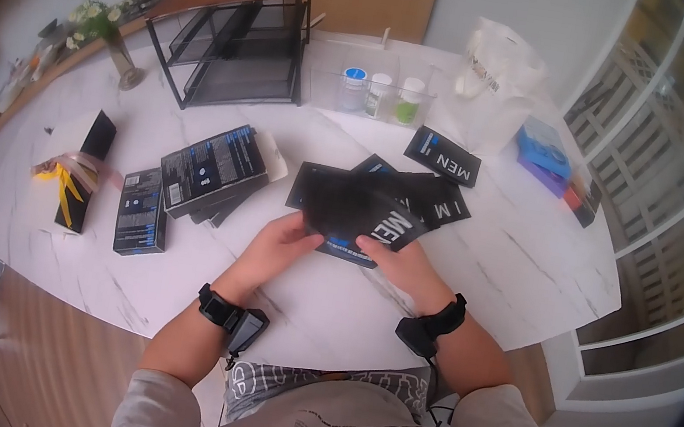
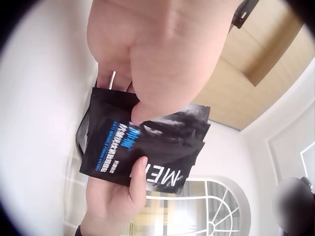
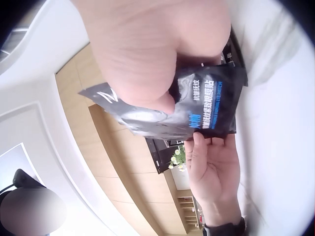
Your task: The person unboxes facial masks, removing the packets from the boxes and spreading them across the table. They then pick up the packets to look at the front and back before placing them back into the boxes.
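Both hands hold a small stack of black eye patch sachets [image 1: 351, 210], printed with white "MEN" and blue lettering. My left hand [image 1: 277, 246] grips its left side, the thumb on the front face. At the opposite side my right hand [image 1: 406, 269] pinches the stack, thumb likewise on top. In the left wrist view the sachets [image 2: 110, 140] have uneven, overlapping edges. The fingers behind them are partly hidden. Just beyond the hands, more black sachets [image 1: 447, 204] lie fanned on the white marbled table [image 1: 300, 313]. A single sachet [image 1: 443, 156] rests farther back.
Black boxes [image 1: 216, 168] are piled at the left, one with its flap raised, beside another box [image 1: 143, 210]. Farther left stands a ribboned black box [image 1: 85, 166]. Behind are a mesh rack [image 1: 240, 66], bottles [image 1: 377, 95] in a clear organizer, a white bag [image 1: 502, 87] and blue packs [image 1: 544, 146].
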Available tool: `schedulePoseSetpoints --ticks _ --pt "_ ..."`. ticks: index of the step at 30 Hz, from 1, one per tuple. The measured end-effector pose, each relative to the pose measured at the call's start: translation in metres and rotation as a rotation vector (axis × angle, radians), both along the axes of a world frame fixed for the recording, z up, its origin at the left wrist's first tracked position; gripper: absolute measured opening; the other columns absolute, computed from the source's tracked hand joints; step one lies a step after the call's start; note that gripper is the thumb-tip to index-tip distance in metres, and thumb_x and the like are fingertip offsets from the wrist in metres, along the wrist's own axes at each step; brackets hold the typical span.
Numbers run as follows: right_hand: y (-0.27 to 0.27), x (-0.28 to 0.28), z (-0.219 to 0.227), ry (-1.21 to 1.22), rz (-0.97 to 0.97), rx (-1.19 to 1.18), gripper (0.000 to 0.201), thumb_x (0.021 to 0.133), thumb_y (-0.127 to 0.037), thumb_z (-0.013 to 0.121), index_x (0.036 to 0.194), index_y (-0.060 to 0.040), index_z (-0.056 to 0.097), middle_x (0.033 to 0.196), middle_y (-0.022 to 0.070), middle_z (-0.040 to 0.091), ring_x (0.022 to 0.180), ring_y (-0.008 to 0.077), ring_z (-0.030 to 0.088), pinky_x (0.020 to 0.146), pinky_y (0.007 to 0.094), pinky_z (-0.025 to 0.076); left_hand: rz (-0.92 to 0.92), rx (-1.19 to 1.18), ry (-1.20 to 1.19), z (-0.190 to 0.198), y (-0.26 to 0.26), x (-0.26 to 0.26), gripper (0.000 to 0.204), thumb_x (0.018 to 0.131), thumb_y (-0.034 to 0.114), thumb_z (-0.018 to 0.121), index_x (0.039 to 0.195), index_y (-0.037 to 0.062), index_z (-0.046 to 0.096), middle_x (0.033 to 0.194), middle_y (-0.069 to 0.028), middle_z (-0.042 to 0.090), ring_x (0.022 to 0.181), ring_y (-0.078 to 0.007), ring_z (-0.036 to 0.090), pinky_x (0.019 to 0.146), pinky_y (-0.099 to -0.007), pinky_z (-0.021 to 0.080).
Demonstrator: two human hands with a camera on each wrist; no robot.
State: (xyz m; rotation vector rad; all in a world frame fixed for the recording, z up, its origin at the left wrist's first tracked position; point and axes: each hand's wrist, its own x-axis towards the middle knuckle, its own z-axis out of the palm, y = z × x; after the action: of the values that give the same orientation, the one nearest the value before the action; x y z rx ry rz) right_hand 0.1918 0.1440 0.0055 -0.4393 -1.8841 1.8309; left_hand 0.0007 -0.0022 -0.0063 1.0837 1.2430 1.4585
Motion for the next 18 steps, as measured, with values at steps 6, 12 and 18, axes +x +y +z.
schedulePoseSetpoints --ticks 6,12,18 --pt "0.003 -0.006 -0.004 -0.053 0.045 0.007 0.032 0.093 -0.01 0.064 0.122 0.0012 0.06 0.111 0.0064 0.066 0.099 0.0125 0.06 0.088 0.0289 0.049 -0.079 0.001 0.028 -0.003 0.002 0.003 0.047 0.095 -0.005 0.055 0.14 0.0014 0.044 0.129 -0.0045 0.058 0.121 -0.0127 0.052 0.103 -0.029 0.041" --pt "-0.001 -0.009 -0.019 0.005 0.055 0.03 0.033 0.095 -0.012 0.063 0.124 0.0017 0.058 0.114 0.0062 0.065 0.102 0.0129 0.059 0.09 0.0295 0.049 -0.06 -0.096 0.365 -0.002 0.0 0.01 0.044 0.098 0.0 0.054 0.14 0.0011 0.042 0.125 -0.0057 0.06 0.115 -0.0137 0.055 0.1 -0.0297 0.043" --pt "-0.009 -0.007 -0.004 0.073 -0.008 -0.035 0.03 0.097 -0.01 0.061 0.124 0.0017 0.058 0.115 0.0052 0.065 0.102 0.0123 0.059 0.089 0.0293 0.049 0.015 -0.033 0.434 0.011 -0.004 0.006 0.044 0.098 0.005 0.053 0.14 0.0059 0.044 0.116 -0.0151 0.065 0.103 -0.021 0.063 0.092 -0.0342 0.049"
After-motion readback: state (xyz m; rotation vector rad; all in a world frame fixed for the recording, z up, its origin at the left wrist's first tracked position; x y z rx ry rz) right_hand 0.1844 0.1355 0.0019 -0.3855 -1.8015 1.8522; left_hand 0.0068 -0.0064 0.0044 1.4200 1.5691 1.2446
